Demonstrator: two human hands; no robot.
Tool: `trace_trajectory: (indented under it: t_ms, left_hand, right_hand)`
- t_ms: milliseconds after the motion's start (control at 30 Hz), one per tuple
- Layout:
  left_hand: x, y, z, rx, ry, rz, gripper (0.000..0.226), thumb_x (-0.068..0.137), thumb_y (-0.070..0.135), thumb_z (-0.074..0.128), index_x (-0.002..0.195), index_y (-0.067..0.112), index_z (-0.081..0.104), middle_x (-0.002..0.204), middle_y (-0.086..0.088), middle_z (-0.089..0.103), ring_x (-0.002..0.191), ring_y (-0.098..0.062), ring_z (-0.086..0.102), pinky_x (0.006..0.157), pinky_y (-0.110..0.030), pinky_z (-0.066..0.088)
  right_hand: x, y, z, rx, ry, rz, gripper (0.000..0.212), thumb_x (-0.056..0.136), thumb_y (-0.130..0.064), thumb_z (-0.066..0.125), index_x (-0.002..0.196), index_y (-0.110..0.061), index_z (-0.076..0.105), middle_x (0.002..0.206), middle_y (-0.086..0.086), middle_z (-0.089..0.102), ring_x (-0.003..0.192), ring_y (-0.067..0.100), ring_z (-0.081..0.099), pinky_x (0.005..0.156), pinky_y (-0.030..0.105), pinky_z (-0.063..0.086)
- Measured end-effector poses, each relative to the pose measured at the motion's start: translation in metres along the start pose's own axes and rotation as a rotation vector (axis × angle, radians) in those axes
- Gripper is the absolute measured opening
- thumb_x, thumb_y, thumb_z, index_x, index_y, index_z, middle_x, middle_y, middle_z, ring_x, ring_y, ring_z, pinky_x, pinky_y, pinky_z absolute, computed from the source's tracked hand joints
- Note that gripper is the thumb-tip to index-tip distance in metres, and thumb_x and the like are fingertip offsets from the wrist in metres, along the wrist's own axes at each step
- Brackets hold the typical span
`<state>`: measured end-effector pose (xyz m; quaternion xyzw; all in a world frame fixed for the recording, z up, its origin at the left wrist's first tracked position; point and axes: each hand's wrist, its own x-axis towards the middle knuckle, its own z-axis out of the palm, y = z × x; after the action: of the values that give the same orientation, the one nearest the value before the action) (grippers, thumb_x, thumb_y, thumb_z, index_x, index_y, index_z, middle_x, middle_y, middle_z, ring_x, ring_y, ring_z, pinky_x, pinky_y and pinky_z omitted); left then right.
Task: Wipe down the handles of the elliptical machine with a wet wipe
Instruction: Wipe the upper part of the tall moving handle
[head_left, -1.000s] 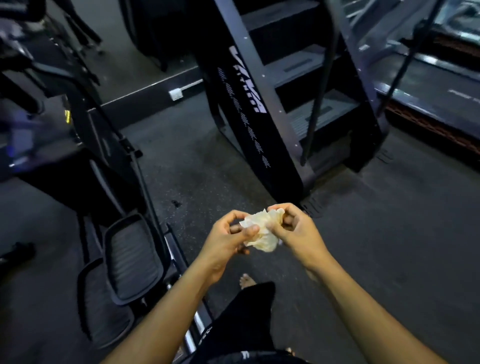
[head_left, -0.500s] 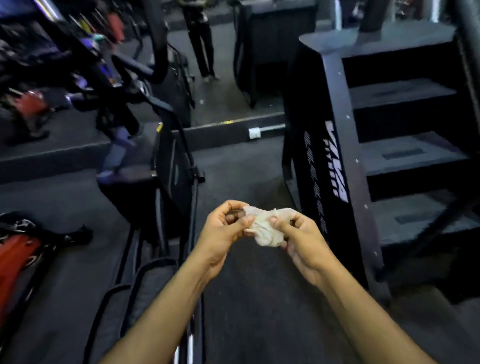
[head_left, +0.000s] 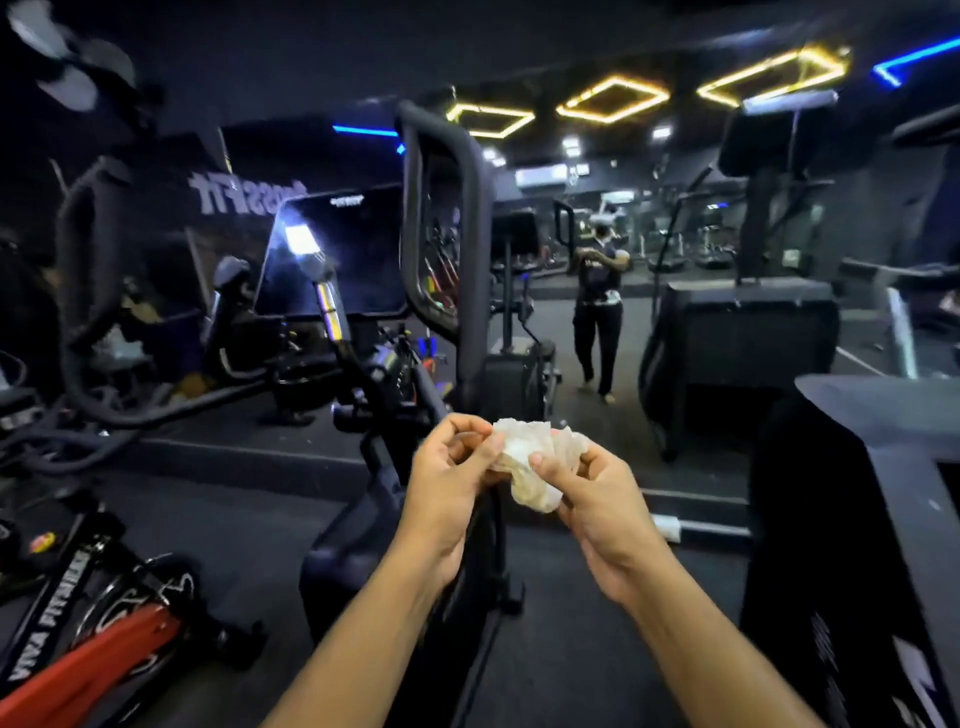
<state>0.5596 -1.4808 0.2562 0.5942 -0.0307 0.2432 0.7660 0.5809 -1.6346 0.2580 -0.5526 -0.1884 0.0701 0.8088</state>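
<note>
A crumpled white wet wipe (head_left: 535, 462) is held up in front of me between both hands. My left hand (head_left: 447, 483) pinches its left edge and my right hand (head_left: 597, 499) grips its right side with curled fingers. Just beyond the hands stands the black elliptical machine (head_left: 384, 519). Its right looped handle (head_left: 467, 208) rises straight above the wipe, and its left handle (head_left: 88, 270) curves up at the far left. The dark console screen (head_left: 343, 249) sits between the two handles.
A red and black exercise bike (head_left: 88, 623) lies at the lower left. A black stair machine (head_left: 852, 519) stands close on the right. A wall mirror ahead shows a person's reflection (head_left: 600, 306) and more machines. Dark floor (head_left: 597, 649) runs beneath my arms.
The view has swung up from the floor and pedals to the elliptical's console and handles. Both hands keep hold of the wipe and have raised it slightly toward the machine.
</note>
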Motion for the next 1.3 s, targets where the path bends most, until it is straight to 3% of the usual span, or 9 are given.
trace_trajectory:
  t_ms: [200, 300, 433, 633, 800, 967, 1067, 1200, 1300]
  left_hand:
    - [0.096, 0.035, 0.003, 0.024, 0.055, 0.185, 0.008, 0.095, 0.007, 0.071, 0.096, 0.014, 0.067, 0.089, -0.009, 0.071, 0.082, -0.023, 0.067, 0.078, -0.036, 0.056]
    - [0.136, 0.045, -0.006, 0.026, 0.049, 0.241, 0.009, 0.094, 0.007, 0.072, 0.097, 0.015, 0.067, 0.089, -0.007, 0.072, 0.084, -0.02, 0.068, 0.078, -0.035, 0.056]
    - [0.182, 0.062, -0.028, 0.026, 0.031, 0.306, 0.016, 0.095, 0.007, 0.072, 0.091, 0.023, 0.069, 0.085, -0.003, 0.071, 0.077, -0.018, 0.067, 0.075, -0.038, 0.055]
    - [0.247, 0.114, -0.08, -0.016, 0.029, 0.409, 0.017, 0.097, 0.0, 0.066, 0.092, 0.015, 0.071, 0.082, -0.002, 0.071, 0.072, -0.014, 0.065, 0.074, -0.031, 0.054]
    - [0.293, 0.147, -0.103, -0.018, -0.01, 0.469, 0.014, 0.098, 0.002, 0.066, 0.1, 0.016, 0.07, 0.088, -0.003, 0.073, 0.081, -0.014, 0.069, 0.076, -0.029, 0.059]
    - [0.338, 0.148, -0.095, 0.164, 0.002, 0.335, 0.039, 0.098, 0.022, 0.07, 0.135, 0.02, 0.056, 0.109, 0.002, 0.071, 0.098, -0.008, 0.067, 0.093, -0.037, 0.057]
    - [0.358, 0.148, -0.075, 0.303, -0.106, 0.193, 0.074, 0.09, 0.031, 0.078, 0.152, 0.022, 0.037, 0.125, -0.004, 0.068, 0.109, -0.012, 0.066, 0.099, -0.041, 0.054]
    - [0.38, 0.151, -0.027, 0.303, -0.175, 0.15, 0.04, 0.093, 0.015, 0.074, 0.125, 0.019, 0.05, 0.102, -0.008, 0.07, 0.081, -0.02, 0.071, 0.069, -0.036, 0.059]
    - [0.391, 0.145, -0.011, 0.17, -0.123, 0.195, 0.018, 0.097, 0.004, 0.063, 0.105, 0.016, 0.054, 0.071, -0.007, 0.058, 0.048, -0.015, 0.051, 0.044, -0.027, 0.044]
  right_hand:
    - [0.103, -0.037, 0.032, 0.033, -0.006, -0.132, 0.012, 0.093, -0.003, 0.068, 0.105, -0.002, 0.069, 0.098, 0.019, 0.076, 0.089, 0.03, 0.073, 0.073, 0.035, 0.062]
    - [0.141, -0.046, 0.051, 0.006, 0.022, -0.196, 0.012, 0.093, -0.002, 0.067, 0.105, -0.001, 0.066, 0.101, 0.024, 0.073, 0.091, 0.034, 0.072, 0.081, 0.044, 0.06]
    - [0.182, -0.055, 0.082, -0.014, 0.055, -0.27, 0.022, 0.091, 0.001, 0.069, 0.111, -0.005, 0.062, 0.105, 0.025, 0.071, 0.087, 0.029, 0.071, 0.072, 0.038, 0.06]
    - [0.243, -0.071, 0.156, -0.163, -0.094, -0.354, 0.02, 0.089, -0.011, 0.076, 0.108, -0.008, 0.07, 0.096, 0.015, 0.077, 0.091, 0.035, 0.074, 0.075, 0.042, 0.061]
    - [0.283, -0.087, 0.196, -0.201, -0.074, -0.47, 0.013, 0.088, -0.007, 0.074, 0.101, -0.005, 0.071, 0.098, 0.016, 0.077, 0.099, 0.037, 0.072, 0.091, 0.056, 0.057]
    - [0.323, -0.128, 0.188, -0.679, 0.118, -0.885, 0.009, 0.088, -0.008, 0.072, 0.09, -0.013, 0.064, 0.087, 0.008, 0.069, 0.079, 0.032, 0.066, 0.074, 0.052, 0.059]
    - [0.348, -0.169, 0.184, -0.945, 0.183, -1.272, 0.012, 0.086, -0.004, 0.07, 0.089, -0.012, 0.062, 0.097, 0.003, 0.058, 0.08, 0.009, 0.049, 0.071, 0.02, 0.044]
    - [0.395, -0.229, 0.187, -1.201, 0.231, -1.459, 0.016, 0.085, 0.002, 0.062, 0.097, -0.006, 0.071, 0.109, 0.01, 0.061, 0.089, 0.021, 0.058, 0.076, 0.027, 0.042]
    - [0.427, -0.25, 0.2, -1.385, 0.146, -1.415, 0.021, 0.085, -0.002, 0.063, 0.103, -0.008, 0.072, 0.115, 0.013, 0.065, 0.102, 0.036, 0.064, 0.087, 0.041, 0.052]
